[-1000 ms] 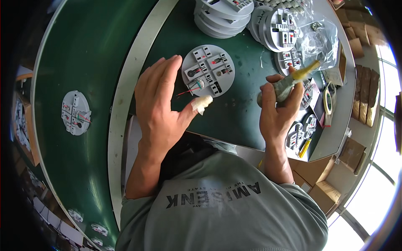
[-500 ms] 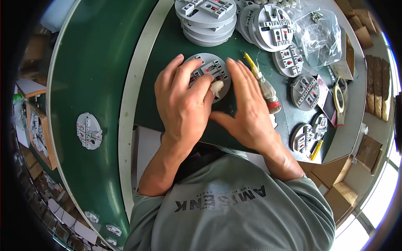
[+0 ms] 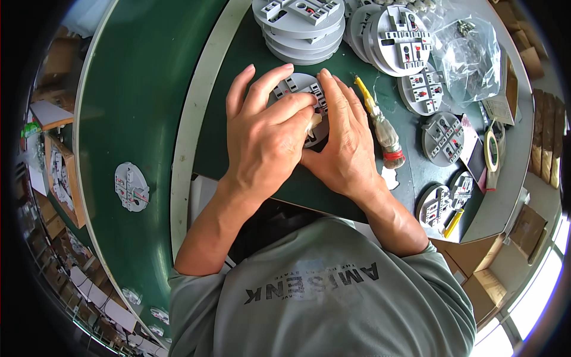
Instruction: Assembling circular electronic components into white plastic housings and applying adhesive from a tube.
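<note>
Both hands centre frame: left hand (image 3: 267, 140) fingers spread, pressing down on round grey plastic disc (image 3: 297, 89); right hand (image 3: 342, 146) fingers together, flat beside it. Disc on green bench, probably light, rigid, best gripped by rim. Above: disc stack (image 3: 300, 27).

Matt grey plastic disc (image 3: 295, 89) (smooth-moulded) on matt green table (image 3: 143, 89); glossy clear plastic bag (image 3: 473, 56).

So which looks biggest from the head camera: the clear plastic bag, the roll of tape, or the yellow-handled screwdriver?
Largest to smallest as they look:
1. Clear crumpled plastic bag
2. Yellow-handled screwdriver lying beside the right hand
3. Small roll of tape
The fisheye bends things near the rim, so true sizes could differ.
</note>
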The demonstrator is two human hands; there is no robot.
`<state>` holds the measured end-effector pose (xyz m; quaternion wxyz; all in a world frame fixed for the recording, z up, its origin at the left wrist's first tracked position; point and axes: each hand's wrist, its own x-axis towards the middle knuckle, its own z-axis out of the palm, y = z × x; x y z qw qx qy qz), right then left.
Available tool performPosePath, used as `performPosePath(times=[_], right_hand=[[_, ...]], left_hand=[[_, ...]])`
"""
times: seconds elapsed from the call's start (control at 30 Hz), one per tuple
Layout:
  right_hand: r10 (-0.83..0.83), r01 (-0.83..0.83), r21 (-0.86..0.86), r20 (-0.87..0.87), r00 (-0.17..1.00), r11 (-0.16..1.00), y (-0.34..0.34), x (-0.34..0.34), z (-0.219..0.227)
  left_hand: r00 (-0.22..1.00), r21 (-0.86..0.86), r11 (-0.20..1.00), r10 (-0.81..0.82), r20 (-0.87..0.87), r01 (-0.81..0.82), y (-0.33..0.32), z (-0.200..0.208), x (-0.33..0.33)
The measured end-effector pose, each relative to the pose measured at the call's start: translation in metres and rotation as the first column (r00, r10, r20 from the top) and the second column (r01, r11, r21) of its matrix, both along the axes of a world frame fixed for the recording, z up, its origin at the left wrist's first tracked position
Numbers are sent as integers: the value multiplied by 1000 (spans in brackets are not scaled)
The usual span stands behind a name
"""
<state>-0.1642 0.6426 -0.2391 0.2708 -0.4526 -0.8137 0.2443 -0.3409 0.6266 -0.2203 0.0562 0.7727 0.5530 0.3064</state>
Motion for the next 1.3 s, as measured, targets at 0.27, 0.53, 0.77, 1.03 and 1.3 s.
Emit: performPosePath(times=[0.27,0.53,0.77,1.03,1.3], right_hand=[[27,-30,-57,-40,999,998,4,7,12],[103,-119,-133,-117,988,984,-1,9,31],[180,-197,-139,-129,975,970,17,55,76],[-406,406,-176,42,913,897,178,199,55],[-320,315,102,525,788,944,347,202,-35]], left_hand=[[931,-137,971,227,287,-194,-35,4,-29],[1000,46,999,21,15,-21,-46,8,-33],[894,-30,999,34,446,-24,-38,2,-44],[287,-548,835,514,808,49,-27,-17,-56],[291,-554,831,520,803,44,-26,-26,-67]])
